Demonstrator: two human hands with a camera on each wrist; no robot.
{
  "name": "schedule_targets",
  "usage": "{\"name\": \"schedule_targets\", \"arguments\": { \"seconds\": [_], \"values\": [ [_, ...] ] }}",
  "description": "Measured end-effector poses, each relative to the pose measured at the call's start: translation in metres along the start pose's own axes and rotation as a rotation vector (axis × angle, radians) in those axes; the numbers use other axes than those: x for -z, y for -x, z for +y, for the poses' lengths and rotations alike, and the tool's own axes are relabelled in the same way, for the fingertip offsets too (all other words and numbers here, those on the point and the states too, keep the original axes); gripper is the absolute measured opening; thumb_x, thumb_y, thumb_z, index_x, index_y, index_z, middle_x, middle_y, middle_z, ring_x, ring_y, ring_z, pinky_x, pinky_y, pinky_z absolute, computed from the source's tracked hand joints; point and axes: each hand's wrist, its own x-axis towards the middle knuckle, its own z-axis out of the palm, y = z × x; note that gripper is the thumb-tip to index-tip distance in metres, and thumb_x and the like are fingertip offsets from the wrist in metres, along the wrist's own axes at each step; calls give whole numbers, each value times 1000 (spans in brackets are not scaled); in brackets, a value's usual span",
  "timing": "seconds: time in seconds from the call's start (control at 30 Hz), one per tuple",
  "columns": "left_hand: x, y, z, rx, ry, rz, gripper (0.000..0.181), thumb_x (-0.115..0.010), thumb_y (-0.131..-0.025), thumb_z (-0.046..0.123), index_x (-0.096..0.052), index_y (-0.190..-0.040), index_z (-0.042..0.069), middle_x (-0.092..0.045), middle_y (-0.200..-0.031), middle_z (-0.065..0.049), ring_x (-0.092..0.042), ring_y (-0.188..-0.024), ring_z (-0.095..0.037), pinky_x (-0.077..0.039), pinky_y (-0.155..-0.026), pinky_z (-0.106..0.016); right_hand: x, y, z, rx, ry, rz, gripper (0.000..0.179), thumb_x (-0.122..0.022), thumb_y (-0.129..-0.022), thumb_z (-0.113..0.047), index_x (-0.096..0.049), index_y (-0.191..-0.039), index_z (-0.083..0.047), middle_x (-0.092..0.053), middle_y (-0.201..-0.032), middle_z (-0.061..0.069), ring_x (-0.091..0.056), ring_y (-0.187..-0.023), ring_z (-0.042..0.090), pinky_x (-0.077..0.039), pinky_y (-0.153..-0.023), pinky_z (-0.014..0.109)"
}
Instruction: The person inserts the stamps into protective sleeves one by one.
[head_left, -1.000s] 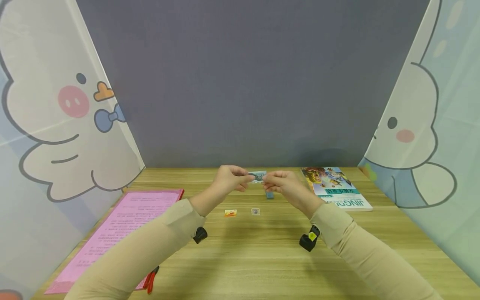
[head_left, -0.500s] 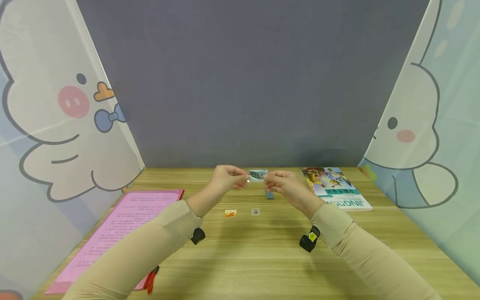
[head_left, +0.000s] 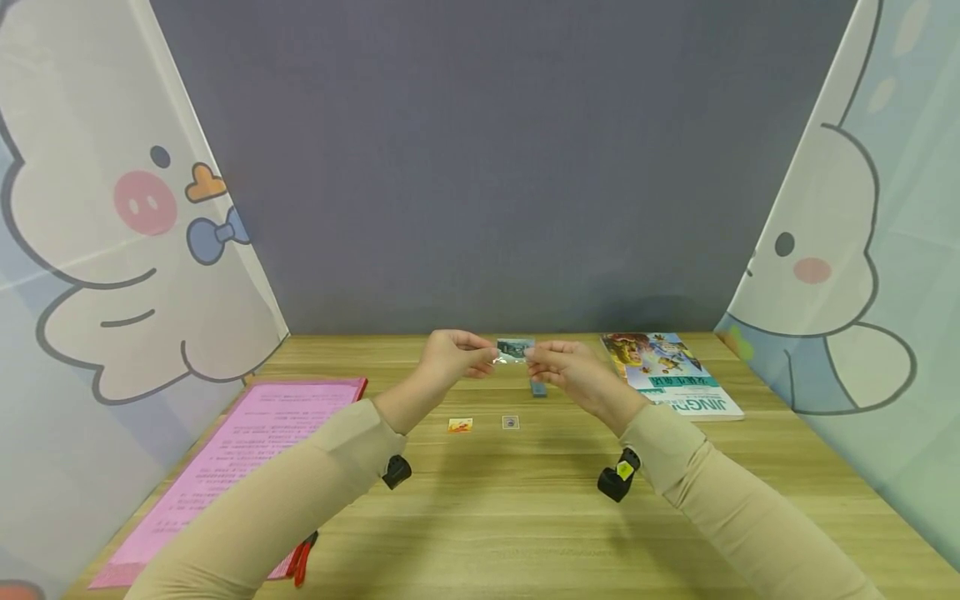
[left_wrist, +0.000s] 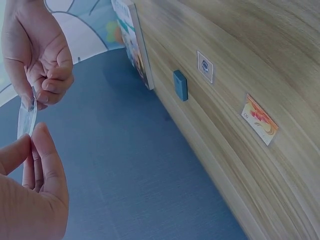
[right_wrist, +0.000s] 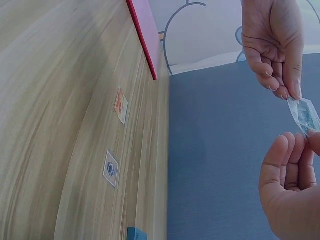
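Both hands hold up a small stamp in a clear plastic sleeve (head_left: 513,349), raised above the far part of the table. It carries a dark greenish picture. My left hand (head_left: 456,357) pinches its left end between thumb and fingers, and my right hand (head_left: 562,365) pinches the right end. The wrist views show the sleeve slightly bent between the fingertips. On the table below lie an orange-and-yellow stamp (left_wrist: 260,119) with perforated edges and a pale square stamp (left_wrist: 205,67) with a round dark motif. A small blue block (left_wrist: 180,85) rests behind them, partly below the right hand in the head view.
At the left a pink printed sheet (head_left: 270,442) lies on a red-edged stack, with red-handled pliers or cutters (head_left: 302,560) by its near corner. A colourful book (head_left: 672,375) lies at the back right. A dark panel (head_left: 502,167) rises behind the wooden table (head_left: 480,533).
The left hand has shifted slightly left, and more of the sleeved stamp shows between the hands than a second ago. The right hand has barely moved.
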Motion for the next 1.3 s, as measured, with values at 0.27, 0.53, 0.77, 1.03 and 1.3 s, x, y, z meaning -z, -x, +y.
{"name": "schedule_targets", "arguments": {
  "seconds": [0.27,0.53,0.77,1.03,1.3],
  "values": [
    [0,-1,-2,8,10,14,14,-74,-86,9,-73,-94,-1,-73,-94,-17,-72,-76,-26,-62,-77,-38,-2,-1,0,-24,-7,18,9,-61,-97,-15,-61,-98,-6,-64,-85,-1,-61,-82,13,-56,-83,25],
    [0,-2,-5,10,44,3,18,-73,-86,10,-72,-98,-4,-71,-101,-22,-69,-65,-12,-62,-78,-36,-4,-2,-1,-53,-20,27,11,-60,-97,-15,-59,-102,-5,-63,-87,-1,-60,-83,12,-56,-81,23],
    [0,1,-3,12,37,-1,17,-73,-87,9,-71,-99,-4,-71,-103,-22,-69,-67,-13,-62,-73,-31,-4,-3,0,-50,-29,9,10,-59,-98,-15,-58,-101,-6,-63,-87,-2,-60,-84,12,-55,-85,25],
    [-1,-2,-8,5,38,16,16,-72,-88,9,-71,-97,-4,-72,-98,-21,-67,-65,-11,-62,-75,-34,-4,-4,1,-56,-34,3,10,-59,-98,-15,-57,-102,-7,-63,-88,-1,-60,-84,12,-55,-85,25],
    [-1,-1,-7,-2,33,25,15,-71,-89,9,-72,-97,-3,-73,-94,-17,-68,-65,-11,-62,-73,-33,-1,-2,0,-33,-73,-4,18,-49,-103,-19,-56,-106,-3,-61,-94,3,-61,-88,15,-56,-81,22]
  ]
}}
